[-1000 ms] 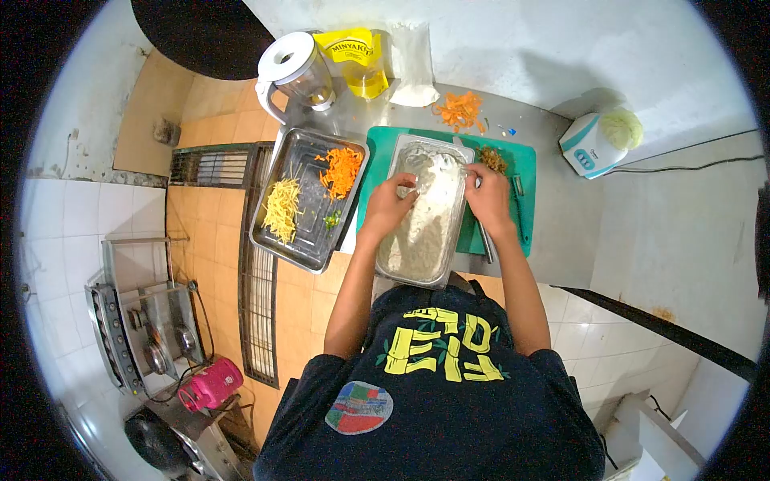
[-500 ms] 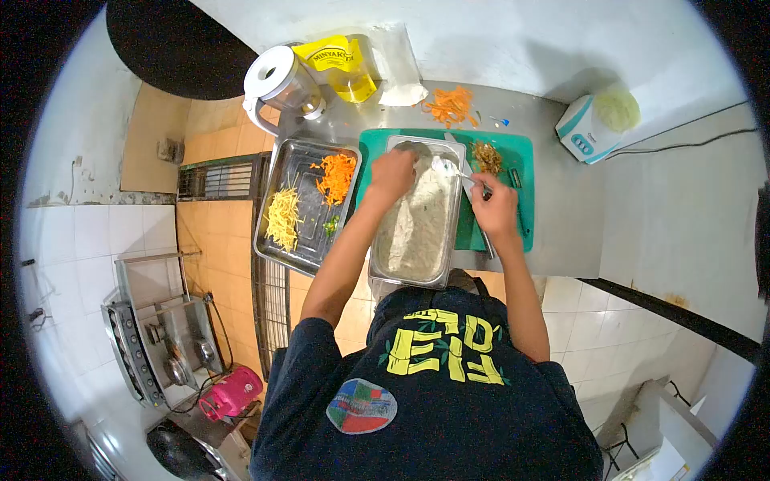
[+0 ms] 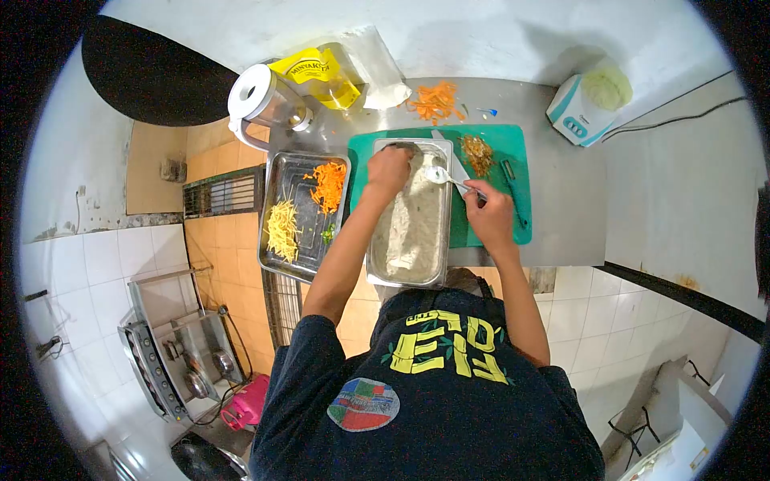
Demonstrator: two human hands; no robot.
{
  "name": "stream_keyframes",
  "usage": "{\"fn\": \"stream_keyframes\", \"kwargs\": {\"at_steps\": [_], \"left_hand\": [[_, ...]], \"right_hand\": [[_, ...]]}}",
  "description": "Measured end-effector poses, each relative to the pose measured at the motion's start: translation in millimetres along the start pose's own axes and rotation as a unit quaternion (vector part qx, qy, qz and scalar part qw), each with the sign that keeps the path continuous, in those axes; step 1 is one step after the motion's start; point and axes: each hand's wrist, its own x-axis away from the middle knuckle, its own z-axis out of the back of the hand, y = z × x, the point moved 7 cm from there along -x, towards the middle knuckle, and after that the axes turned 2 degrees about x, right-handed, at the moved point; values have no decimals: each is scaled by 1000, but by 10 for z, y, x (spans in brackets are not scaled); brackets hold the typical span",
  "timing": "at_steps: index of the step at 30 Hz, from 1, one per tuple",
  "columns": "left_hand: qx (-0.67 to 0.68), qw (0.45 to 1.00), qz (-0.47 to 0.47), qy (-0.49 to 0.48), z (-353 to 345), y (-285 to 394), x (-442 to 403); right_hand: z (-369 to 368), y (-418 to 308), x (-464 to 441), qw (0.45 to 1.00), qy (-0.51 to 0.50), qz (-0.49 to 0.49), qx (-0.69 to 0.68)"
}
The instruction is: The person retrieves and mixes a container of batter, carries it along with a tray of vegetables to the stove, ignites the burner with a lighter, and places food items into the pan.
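Note:
A deep rectangular metal pan (image 3: pixel 370 248) holds a pale, creamy mixture (image 3: pixel 417 216). My left hand (image 3: pixel 391 170) is curled over the pan's far left corner, its fingers bent inward; what they grip is hidden. Pinched by its handle in my right hand (image 3: pixel 489 216) is a spoon (image 3: pixel 438 174), whose bowl carries white stuff above the mixture. Under the pan lies a green cutting board (image 3: pixel 505 144). On it, to the right, are a knife (image 3: pixel 459 170), partly hidden, a heap of brownish chopped bits (image 3: pixel 477 154) and a dark green-handled tool (image 3: pixel 513 192).
Left of the pan, a metal tray (image 3: pixel 309 228) bears shredded carrot (image 3: pixel 328 187), pale yellow strips (image 3: pixel 282 230) and green bits (image 3: pixel 328 233). Behind stand a blender jug (image 3: pixel 269 100), a yellow oil pouch (image 3: pixel 321 76) and orange peelings (image 3: pixel 434 102). A white-and-teal appliance (image 3: pixel 579 112) sits at right.
My right hand has drawn slightly lower, and the spoon now lies at a flatter angle over the pan. My left hand stays at the pan's far left corner. The whole view has shifted slightly.

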Motion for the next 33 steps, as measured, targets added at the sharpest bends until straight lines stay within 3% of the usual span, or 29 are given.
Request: {"fn": "stream_keyframes", "kwargs": {"at_steps": [20, 26, 33], "left_hand": [[-34, 999, -3, -13, 66, 89, 33], [18, 999, 24, 15, 355, 3, 184], [86, 991, -30, 103, 693, 0, 313]], "right_hand": [[27, -28, -11, 1000, 0, 8, -14], [27, -89, -28, 999, -31, -2, 18], [-33, -96, -51, 999, -1, 9, -36]]}}
